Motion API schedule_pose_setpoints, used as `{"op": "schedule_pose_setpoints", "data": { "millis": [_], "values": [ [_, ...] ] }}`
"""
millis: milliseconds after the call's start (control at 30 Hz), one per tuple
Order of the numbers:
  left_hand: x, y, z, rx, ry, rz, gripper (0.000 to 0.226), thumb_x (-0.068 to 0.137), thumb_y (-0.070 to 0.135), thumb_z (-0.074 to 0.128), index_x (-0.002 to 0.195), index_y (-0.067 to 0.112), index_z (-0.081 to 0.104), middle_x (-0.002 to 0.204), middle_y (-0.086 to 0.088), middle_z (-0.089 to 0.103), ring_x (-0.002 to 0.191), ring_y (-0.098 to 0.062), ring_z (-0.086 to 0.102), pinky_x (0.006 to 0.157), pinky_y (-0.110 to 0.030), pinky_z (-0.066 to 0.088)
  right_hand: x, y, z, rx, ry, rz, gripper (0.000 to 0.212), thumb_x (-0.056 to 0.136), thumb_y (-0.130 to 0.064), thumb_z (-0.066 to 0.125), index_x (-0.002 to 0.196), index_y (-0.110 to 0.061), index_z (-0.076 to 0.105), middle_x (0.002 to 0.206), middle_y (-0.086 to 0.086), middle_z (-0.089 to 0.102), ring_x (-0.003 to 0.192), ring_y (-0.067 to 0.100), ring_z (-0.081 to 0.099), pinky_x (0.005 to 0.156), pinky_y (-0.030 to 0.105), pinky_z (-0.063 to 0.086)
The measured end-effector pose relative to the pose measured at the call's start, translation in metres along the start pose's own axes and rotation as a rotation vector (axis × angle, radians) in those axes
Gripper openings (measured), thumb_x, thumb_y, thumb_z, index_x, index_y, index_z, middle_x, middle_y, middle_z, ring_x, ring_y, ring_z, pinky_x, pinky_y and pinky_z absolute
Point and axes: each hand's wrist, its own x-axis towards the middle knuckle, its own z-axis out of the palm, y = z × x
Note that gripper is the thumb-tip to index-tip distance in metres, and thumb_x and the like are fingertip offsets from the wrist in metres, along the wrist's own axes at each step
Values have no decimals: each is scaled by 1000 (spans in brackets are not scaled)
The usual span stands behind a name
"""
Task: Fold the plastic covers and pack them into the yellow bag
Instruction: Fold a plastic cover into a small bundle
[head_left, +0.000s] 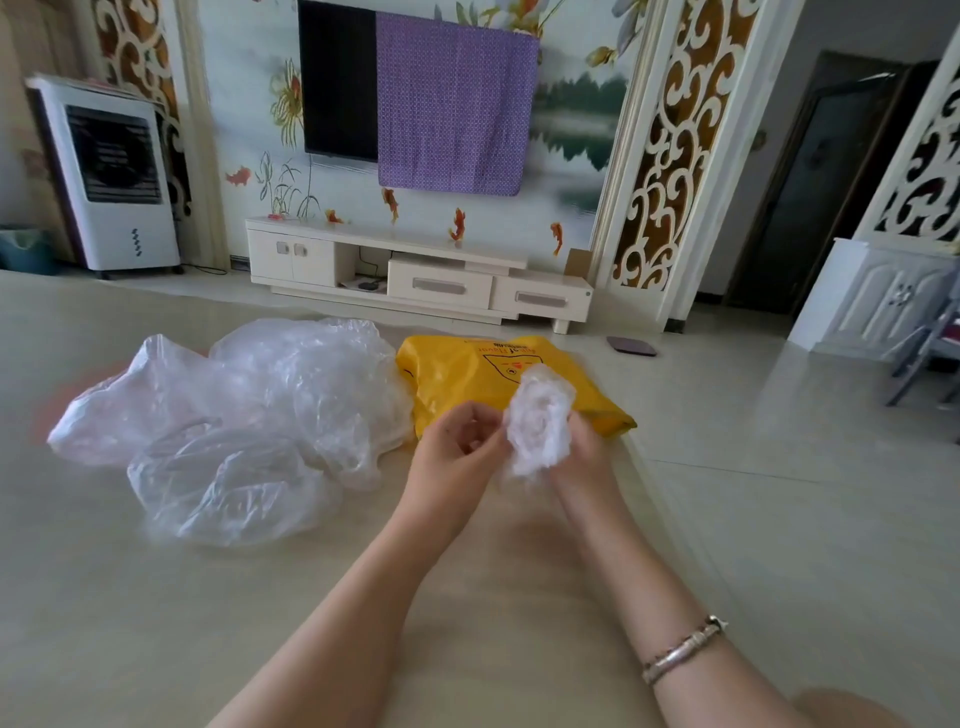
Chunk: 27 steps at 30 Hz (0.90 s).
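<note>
Thin clear plastic, bunched into a small crinkled wad (541, 415), sits between my hands, lifted off the pale glossy surface (156, 597). My right hand (584, 457) is behind and under the wad, mostly hidden by it; I judge its fingers are curled round the bundle to keep the folds from springing open, though I cannot see the fingertips. My left hand (457, 441) is just beside the wad with its fingers curled inward; they seem to pinch a loose edge of the film, I think to tuck it in, but the blur keeps me from being sure.

Just beyond my hands lies the flat yellow plastic bag with printed logo (467, 369), close enough that the wad can go in with a short reach; where its mouth lies I cannot tell. Beyond and to the left of my left hand sits a loose heap of clear plastic covers (249, 415), unfolded and puffed with air, so most of the folding looks undone.

A silver bracelet (683, 649) circles my right wrist.
</note>
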Motion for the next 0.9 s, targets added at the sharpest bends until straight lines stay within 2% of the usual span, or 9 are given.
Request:
{"op": "schedule_pose_setpoints", "data": {
  "millis": [67, 167, 300, 433, 567, 633, 700, 800, 900],
  "values": [
    [0, 2, -2, -17, 25, -18, 8, 90, 5, 62, 91, -2, 65, 75, -11, 64, 65, -11, 55, 56, -15, 40, -3, 1, -2, 81, -47, 32, 32, 71, -33, 63, 87, -5, 63, 70, 0, 63, 60, 5, 58, 55, 21, 44],
    [-5, 5, -2, 9, 36, -41, 10, 91, 5, 56, 89, -1, 64, 67, -7, 67, 62, -12, 57, 59, -21, 42, -11, 2, -1, 61, -66, 23, 18, 84, -21, 67, 87, -3, 64, 77, 6, 63, 74, 18, 55, 66, 31, 43],
    [-5, 5, -8, -15, 186, -52, 18, 94, 16, 56, 79, 9, 62, 48, 7, 56, 49, -6, 45, 51, -17, 36, -5, 2, -11, 194, 153, 58, 22, 94, -22, 59, 74, -16, 61, 72, -3, 63, 74, 14, 56, 67, 29, 43],
    [-2, 4, -15, -28, 331, -91, 23, 97, 24, 56, 85, 5, 60, 42, 10, 42, 35, -2, 35, 38, -13, 30, -3, 1, -23, 398, 238, 129, 25, 101, -18, 48, 80, -13, 60, 84, 6, 67, 77, 18, 64, 67, 30, 52],
    [-1, 0, -16, 125, 293, -68, 20, 96, 25, 56, 88, 7, 60, 42, 9, 44, 33, -4, 34, 36, -16, 30, -1, 4, -23, 326, 307, 116, 27, 101, -20, 47, 79, -14, 60, 92, 11, 66, 87, 24, 63, 81, 41, 53],
    [-3, -2, -15, 228, 253, -54, 18, 96, 25, 56, 87, 10, 60, 42, 8, 49, 33, -5, 39, 38, -16, 33, 0, 2, -24, 314, 324, 88, 27, 101, -21, 47, 78, -13, 59, 87, 11, 65, 81, 23, 62, 78, 39, 50],
    [-3, -3, -15, 264, 252, -44, 26, 96, 33, 55, 84, 11, 62, 52, 5, 59, 43, -8, 52, 51, -18, 42, 0, -1, -26, 330, 263, 51, 24, 100, -20, 49, 82, -9, 60, 85, 14, 66, 78, 25, 63, 74, 36, 49],
    [7, 2, -19, 36, 236, -206, 47, 95, 57, 43, 88, 17, 66, 79, 2, 71, 75, -16, 67, 73, -30, 51, -6, -8, -27, 392, 82, 37, 20, 98, -18, 54, 90, -4, 64, 85, 17, 71, 76, 26, 69, 67, 31, 55],
    [8, 14, -28, -246, -80, -482, 70, 85, 74, 35, 108, 16, 68, 100, -8, 74, 94, -27, 70, 85, -41, 54, -10, -9, -29, 354, -57, 38, 15, 95, -20, 59, 91, -9, 69, 88, 9, 73, 81, 23, 70, 72, 32, 55]
  ]
}}
